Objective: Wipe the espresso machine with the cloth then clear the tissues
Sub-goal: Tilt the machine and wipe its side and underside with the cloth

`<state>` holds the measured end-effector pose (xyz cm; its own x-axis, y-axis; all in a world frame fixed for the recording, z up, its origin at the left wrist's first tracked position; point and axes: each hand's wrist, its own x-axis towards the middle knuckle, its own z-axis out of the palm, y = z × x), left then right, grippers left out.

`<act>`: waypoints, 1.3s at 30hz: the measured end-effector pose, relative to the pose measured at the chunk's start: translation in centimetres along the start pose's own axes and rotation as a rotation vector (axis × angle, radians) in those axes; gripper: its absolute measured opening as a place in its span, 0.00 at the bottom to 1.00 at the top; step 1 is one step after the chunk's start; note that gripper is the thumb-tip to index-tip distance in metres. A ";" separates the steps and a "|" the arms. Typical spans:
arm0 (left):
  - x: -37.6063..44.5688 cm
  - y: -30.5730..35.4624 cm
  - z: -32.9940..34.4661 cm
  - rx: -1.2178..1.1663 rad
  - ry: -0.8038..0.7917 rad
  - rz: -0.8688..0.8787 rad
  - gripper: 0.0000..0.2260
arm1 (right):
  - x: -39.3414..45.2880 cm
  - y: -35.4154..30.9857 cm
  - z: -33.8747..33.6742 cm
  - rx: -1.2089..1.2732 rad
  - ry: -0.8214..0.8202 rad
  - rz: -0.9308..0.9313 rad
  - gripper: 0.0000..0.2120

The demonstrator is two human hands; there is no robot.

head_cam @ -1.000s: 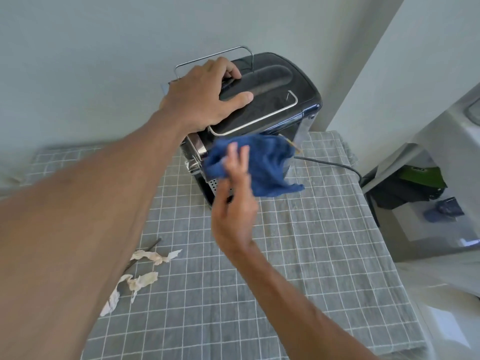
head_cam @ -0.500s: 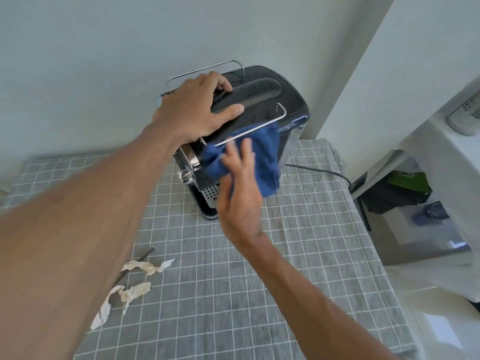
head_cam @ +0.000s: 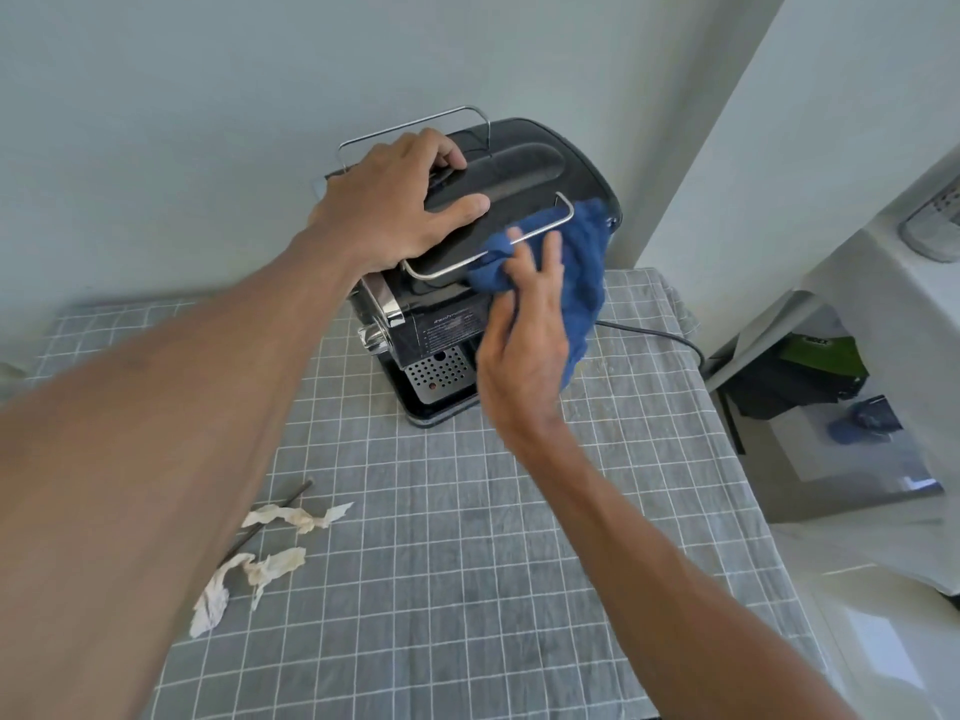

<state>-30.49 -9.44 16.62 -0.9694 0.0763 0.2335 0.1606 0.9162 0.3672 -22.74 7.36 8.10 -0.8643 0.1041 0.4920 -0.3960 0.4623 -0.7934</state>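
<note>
A black espresso machine (head_cam: pixel 524 174) with a chrome wire rail on top stands at the back of the table against the wall. My left hand (head_cam: pixel 389 210) lies flat on its top, fingers over the lid. My right hand (head_cam: pixel 524 335) presses a blue cloth (head_cam: pixel 582 262) against the machine's front right upper edge, over the end of the rail. Below, the perforated drip tray shows. Two crumpled white tissues (head_cam: pixel 298 517) (head_cam: pixel 244 574) lie on the table at the lower left, partly behind my left forearm.
A grey checked tablecloth (head_cam: pixel 467 563) covers the table. A thin dark stick (head_cam: pixel 270 517) lies by the tissues. The black power cord (head_cam: pixel 654 335) runs off the table's right edge. To the right stand a white shelf unit and dark and green items below.
My right hand has carried the cloth from the machine's front face up and right to its top right edge. My left hand stays on the lid.
</note>
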 end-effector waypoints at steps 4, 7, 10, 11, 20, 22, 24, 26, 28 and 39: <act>-0.1 -0.1 -0.1 -0.025 -0.010 0.002 0.24 | -4.8 -2.0 3.1 0.053 -0.201 -0.215 0.13; -0.1 -0.1 -0.1 -0.030 -0.017 0.002 0.24 | -7.2 -2.0 4.1 0.112 -0.260 -0.332 0.16; 0.0 -0.2 -0.2 -0.029 -0.037 0.005 0.26 | -8.4 0.4 3.5 0.114 -0.291 -0.469 0.12; 0.1 -0.2 -0.2 -0.029 -0.038 0.009 0.26 | -8.6 1.2 3.0 0.106 -0.312 -0.471 0.12; 0.1 -0.2 0.1 -0.003 -0.005 0.012 0.26 | -4.7 5.2 -0.1 0.104 -0.021 0.141 0.14; 0.1 -0.1 0.1 -0.005 -0.004 0.008 0.26 | -4.7 5.8 -0.3 0.098 -0.050 0.129 0.12; 0.1 -0.1 0.1 -0.002 -0.004 0.001 0.26 | -5.3 6.7 -0.5 0.062 -0.097 0.160 0.10; 0.1 -0.1 0.2 0.001 -0.009 -0.003 0.26 | -6.4 7.9 -0.4 0.009 -0.130 0.232 0.11; 0.1 -0.1 0.2 0.002 -0.010 -0.004 0.26 | -8.0 8.7 0.1 -0.051 -0.187 0.279 0.15; -0.1 0.0 0.1 -0.015 -0.002 -0.005 0.27 | -17.0 7.0 5.8 -0.313 -0.582 -0.048 0.18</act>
<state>-30.41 -9.38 16.52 -0.9705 0.0721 0.2301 0.1581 0.9107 0.3816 -12.59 3.74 -7.92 -0.9092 -0.3753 0.1804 -0.4052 0.6975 -0.5910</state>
